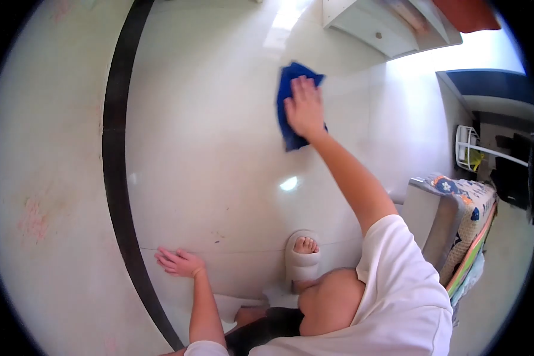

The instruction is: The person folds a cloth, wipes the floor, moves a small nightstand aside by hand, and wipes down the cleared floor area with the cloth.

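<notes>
My right hand lies flat, fingers stretched, on a dark blue cloth. The cloth is spread on the pale, glossy tiled floor, with its edges showing around the hand. At the lower left, my left hand rests on the floor with its fingers apart and nothing in it. Beside that hand runs a dark strip set into the floor. A few small dark specks lie on the tiles between my left hand and my foot.
My foot in a light slipper stands below the cloth. White furniture with a knobbed drawer is at the top right. A bed-like piece with patterned fabric stands at the right, near a white rack.
</notes>
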The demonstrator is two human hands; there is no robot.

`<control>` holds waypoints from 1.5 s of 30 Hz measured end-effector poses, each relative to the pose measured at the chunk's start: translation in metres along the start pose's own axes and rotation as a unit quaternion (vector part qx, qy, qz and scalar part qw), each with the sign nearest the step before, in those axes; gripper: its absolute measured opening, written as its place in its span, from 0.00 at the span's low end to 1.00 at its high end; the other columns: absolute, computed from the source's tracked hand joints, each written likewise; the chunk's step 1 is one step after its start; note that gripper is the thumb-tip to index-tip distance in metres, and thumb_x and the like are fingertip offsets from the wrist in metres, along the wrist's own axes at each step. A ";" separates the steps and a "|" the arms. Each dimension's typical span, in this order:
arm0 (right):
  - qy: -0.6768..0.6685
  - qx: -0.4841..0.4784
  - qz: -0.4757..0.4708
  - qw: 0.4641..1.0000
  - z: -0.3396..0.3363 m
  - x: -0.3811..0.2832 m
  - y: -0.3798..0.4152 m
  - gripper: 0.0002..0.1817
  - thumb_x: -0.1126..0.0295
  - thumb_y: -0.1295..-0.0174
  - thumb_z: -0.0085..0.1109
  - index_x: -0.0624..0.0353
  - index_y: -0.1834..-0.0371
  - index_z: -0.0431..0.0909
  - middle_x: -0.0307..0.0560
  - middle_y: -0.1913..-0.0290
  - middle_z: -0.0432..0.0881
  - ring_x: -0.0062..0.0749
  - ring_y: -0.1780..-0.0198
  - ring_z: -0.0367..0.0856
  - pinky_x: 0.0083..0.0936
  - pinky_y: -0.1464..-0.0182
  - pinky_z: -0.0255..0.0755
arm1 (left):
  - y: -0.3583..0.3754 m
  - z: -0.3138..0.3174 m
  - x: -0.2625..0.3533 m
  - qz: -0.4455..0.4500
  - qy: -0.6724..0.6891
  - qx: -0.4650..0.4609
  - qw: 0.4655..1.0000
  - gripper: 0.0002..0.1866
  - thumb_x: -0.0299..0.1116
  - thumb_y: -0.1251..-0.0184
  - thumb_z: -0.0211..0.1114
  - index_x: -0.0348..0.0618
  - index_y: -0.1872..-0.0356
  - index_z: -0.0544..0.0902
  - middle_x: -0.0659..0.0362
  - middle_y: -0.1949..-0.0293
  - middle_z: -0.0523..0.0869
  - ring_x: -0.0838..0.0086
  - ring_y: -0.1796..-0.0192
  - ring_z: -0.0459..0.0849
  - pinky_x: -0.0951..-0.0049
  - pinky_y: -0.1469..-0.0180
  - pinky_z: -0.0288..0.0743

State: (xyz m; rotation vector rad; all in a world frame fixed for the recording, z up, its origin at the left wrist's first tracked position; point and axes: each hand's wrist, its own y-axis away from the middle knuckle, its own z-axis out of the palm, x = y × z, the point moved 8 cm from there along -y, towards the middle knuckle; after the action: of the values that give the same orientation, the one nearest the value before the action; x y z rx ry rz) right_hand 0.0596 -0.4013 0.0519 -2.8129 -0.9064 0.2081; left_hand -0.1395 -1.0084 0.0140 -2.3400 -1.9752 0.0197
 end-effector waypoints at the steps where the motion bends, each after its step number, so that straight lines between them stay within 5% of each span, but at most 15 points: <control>1: 0.044 0.002 0.055 0.997 0.015 0.043 0.000 0.36 0.51 0.22 0.54 0.58 0.16 0.67 0.58 0.15 0.66 0.57 0.14 0.62 0.56 0.14 0.51 | -0.001 0.000 -0.001 -0.002 0.002 -0.002 1.000 0.37 0.48 0.19 0.54 0.55 0.12 0.62 0.51 0.12 0.58 0.50 0.12 0.56 0.39 0.16 0.48; 6: 0.140 -0.061 0.306 0.940 0.016 0.199 0.028 0.41 0.40 0.18 0.40 0.60 0.14 0.63 0.63 0.14 0.63 0.58 0.13 0.58 0.55 0.12 0.44 | 0.000 0.002 -0.002 -0.003 -0.001 -0.004 1.000 0.37 0.49 0.18 0.53 0.56 0.12 0.61 0.51 0.12 0.58 0.50 0.12 0.55 0.38 0.15 0.47; 9: 0.180 -0.149 0.387 0.892 -0.006 0.239 0.052 0.48 0.31 0.21 0.36 0.62 0.14 0.62 0.73 0.17 0.64 0.61 0.16 0.64 0.54 0.13 0.46 | 0.000 0.004 -0.005 -0.005 -0.004 -0.004 1.000 0.37 0.49 0.18 0.53 0.56 0.12 0.61 0.51 0.12 0.58 0.49 0.12 0.55 0.38 0.15 0.47; 13: 0.145 -0.249 0.473 0.833 -0.036 0.275 0.092 0.60 0.21 0.26 0.33 0.78 0.25 0.68 0.74 0.30 0.81 0.62 0.25 0.78 0.51 0.20 0.60 | 0.001 0.005 -0.007 -0.010 -0.011 -0.003 1.000 0.37 0.50 0.18 0.53 0.55 0.12 0.61 0.51 0.12 0.59 0.49 0.12 0.56 0.38 0.16 0.48; 16: 0.173 -0.272 0.491 0.809 -0.046 0.288 0.138 0.61 0.21 0.26 0.32 0.81 0.23 0.65 0.73 0.36 0.86 0.60 0.33 0.86 0.47 0.31 0.77 | 0.001 0.008 -0.009 -0.006 -0.010 0.004 1.000 0.37 0.49 0.18 0.54 0.55 0.12 0.61 0.50 0.12 0.59 0.49 0.12 0.56 0.37 0.16 0.49; 24: 0.133 -0.320 0.459 0.818 -0.065 0.214 0.223 0.63 0.23 0.25 0.34 0.87 0.22 0.61 0.79 0.40 0.86 0.63 0.37 0.88 0.51 0.34 0.79 | 0.000 0.005 -0.005 0.000 -0.016 0.006 1.000 0.38 0.47 0.19 0.56 0.56 0.12 0.60 0.50 0.12 0.59 0.47 0.13 0.57 0.37 0.17 0.51; 27: 0.123 -0.399 0.417 0.807 -0.074 0.204 0.229 0.56 0.24 0.23 0.31 0.69 0.16 0.62 0.71 0.40 0.88 0.66 0.38 0.88 0.53 0.33 0.78 | -0.001 0.008 -0.011 -0.004 -0.024 0.003 1.000 0.38 0.47 0.21 0.56 0.55 0.12 0.61 0.50 0.12 0.59 0.47 0.13 0.57 0.37 0.17 0.51; 29: 0.120 -0.447 0.403 0.790 -0.091 0.195 0.212 0.43 0.33 0.18 0.37 0.51 0.12 0.61 0.64 0.28 0.82 0.65 0.28 0.80 0.52 0.27 0.72 | 0.000 0.011 -0.010 -0.003 -0.017 0.006 1.000 0.38 0.46 0.21 0.56 0.56 0.12 0.61 0.50 0.12 0.59 0.47 0.12 0.57 0.37 0.17 0.50; 31: 0.121 -0.232 0.179 0.948 -0.103 0.188 0.183 0.40 0.40 0.18 0.44 0.51 0.11 0.60 0.61 0.20 0.72 0.60 0.20 0.70 0.51 0.21 0.65 | -0.001 0.008 -0.011 0.008 0.000 0.008 1.000 0.38 0.46 0.21 0.56 0.56 0.12 0.61 0.50 0.12 0.58 0.48 0.12 0.57 0.37 0.16 0.50; 32: 0.115 -0.111 0.057 0.985 -0.117 0.170 0.176 0.38 0.44 0.18 0.47 0.51 0.11 0.59 0.59 0.16 0.67 0.58 0.16 0.65 0.51 0.18 0.61 | 0.000 0.008 -0.012 0.009 -0.010 0.008 1.000 0.38 0.45 0.20 0.57 0.56 0.11 0.60 0.49 0.12 0.58 0.48 0.12 0.57 0.38 0.17 0.50; 35: 0.086 -0.268 -0.056 0.958 -0.074 0.150 0.183 0.36 0.57 0.19 0.50 0.53 0.11 0.58 0.52 0.10 0.53 0.52 0.10 0.50 0.50 0.12 0.48 | 0.000 0.008 -0.009 0.002 -0.031 0.005 1.000 0.39 0.44 0.19 0.58 0.56 0.11 0.58 0.49 0.12 0.59 0.50 0.12 0.57 0.39 0.17 0.52; 41: -0.015 -0.125 0.067 0.990 -0.041 0.118 0.216 0.41 0.63 0.26 0.46 0.58 0.10 0.52 0.51 0.09 0.53 0.51 0.09 0.48 0.55 0.11 0.38 | -0.001 0.005 -0.005 -0.012 -0.034 -0.014 0.999 0.38 0.44 0.20 0.57 0.55 0.11 0.59 0.50 0.12 0.59 0.51 0.12 0.56 0.40 0.16 0.51; 45: -0.003 -0.156 0.058 0.986 -0.031 0.027 0.223 0.43 0.63 0.27 0.51 0.63 0.10 0.51 0.54 0.09 0.51 0.48 0.08 0.45 0.54 0.11 0.37 | -0.002 0.007 -0.006 0.002 -0.027 -0.001 1.000 0.39 0.43 0.20 0.59 0.54 0.12 0.60 0.50 0.12 0.59 0.52 0.12 0.56 0.40 0.16 0.51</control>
State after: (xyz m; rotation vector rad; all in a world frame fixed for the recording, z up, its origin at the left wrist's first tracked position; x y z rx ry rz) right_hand 0.2128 -0.5675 0.0331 -3.1589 -0.8435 0.0973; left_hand -0.1434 -1.0138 0.0066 -2.3689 -1.9956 0.0832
